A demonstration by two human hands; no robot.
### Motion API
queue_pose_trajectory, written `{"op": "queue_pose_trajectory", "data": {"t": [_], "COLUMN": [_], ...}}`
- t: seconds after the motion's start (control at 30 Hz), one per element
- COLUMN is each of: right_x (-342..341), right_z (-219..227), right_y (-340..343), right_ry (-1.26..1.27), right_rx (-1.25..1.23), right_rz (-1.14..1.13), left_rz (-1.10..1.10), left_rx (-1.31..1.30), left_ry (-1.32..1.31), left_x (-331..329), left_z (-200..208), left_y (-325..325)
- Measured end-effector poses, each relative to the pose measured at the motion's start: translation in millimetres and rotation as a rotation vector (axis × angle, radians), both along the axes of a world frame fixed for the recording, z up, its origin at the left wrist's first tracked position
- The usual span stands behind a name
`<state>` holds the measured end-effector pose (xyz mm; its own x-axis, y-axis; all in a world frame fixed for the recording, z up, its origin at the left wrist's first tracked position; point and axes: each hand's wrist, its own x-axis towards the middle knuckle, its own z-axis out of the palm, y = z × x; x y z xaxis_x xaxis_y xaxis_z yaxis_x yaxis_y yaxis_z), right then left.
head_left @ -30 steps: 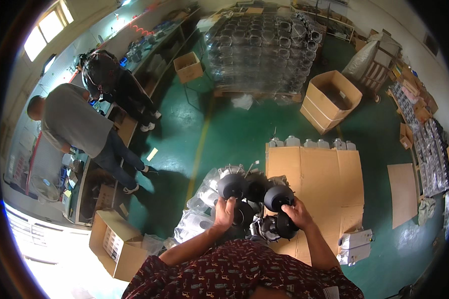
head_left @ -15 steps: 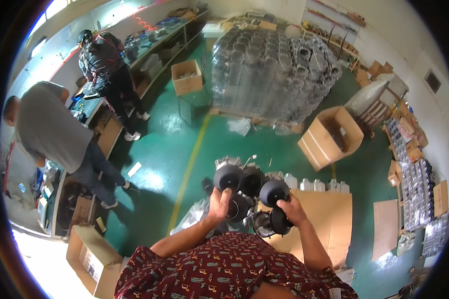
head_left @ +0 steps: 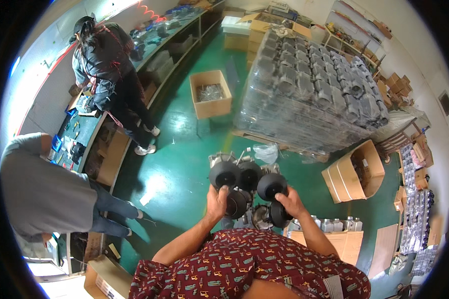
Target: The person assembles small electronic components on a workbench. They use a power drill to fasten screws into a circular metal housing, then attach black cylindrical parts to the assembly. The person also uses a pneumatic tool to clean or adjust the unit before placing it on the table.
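Observation:
In front of my chest I carry a cluster of black, round, dish-shaped parts with silvery metal castings among them. My left hand (head_left: 216, 203) is closed, its thumb against the black parts on the left: an upper-left disc (head_left: 222, 174) and a lower-left cup-shaped part (head_left: 238, 204). Between the two sides sits another black round part (head_left: 250, 176). My right hand (head_left: 291, 202) grips the right pair, an upper black disc (head_left: 271, 186) and a lower one (head_left: 280, 215). A round metal casting (head_left: 262, 217) shows beside the lower right disc. Most fingers are hidden behind the parts.
A wrapped pallet stack of grey castings (head_left: 309, 94) stands ahead right. Near it are an open cardboard box (head_left: 334, 179) and a raised box of small metal pieces (head_left: 199, 104). Two people, one in grey (head_left: 50, 184), one in dark clothes (head_left: 105, 60), work along the left bench (head_left: 169, 47).
The surroundings have shifted: the two people, the small-parts box and the pallet stack appear larger and closer. Both hands still hold the black parts at about the same height.

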<state>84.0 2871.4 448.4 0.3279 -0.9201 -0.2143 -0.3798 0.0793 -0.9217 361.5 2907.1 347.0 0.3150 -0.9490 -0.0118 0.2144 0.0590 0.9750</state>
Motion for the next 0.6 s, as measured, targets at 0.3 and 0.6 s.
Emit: {"op": "queue_pose_trajectory", "data": {"t": [0.3, 0.6], "right_x": [174.2, 358.8], "right_z": [-27.1, -27.3], "right_y": [-253.0, -457.3], "right_ry": [-0.097, -0.153], "right_rx": [-0.077, -0.065], "right_rz": [0.167, 0.299], "left_rz": [0.130, 0.253], "left_rx": [0.023, 0.051], "left_ry": [-0.114, -0.125], "left_x": [172.9, 346.5], "left_z": [19.2, 11.9], "left_y": [-208.4, -380.6]}}
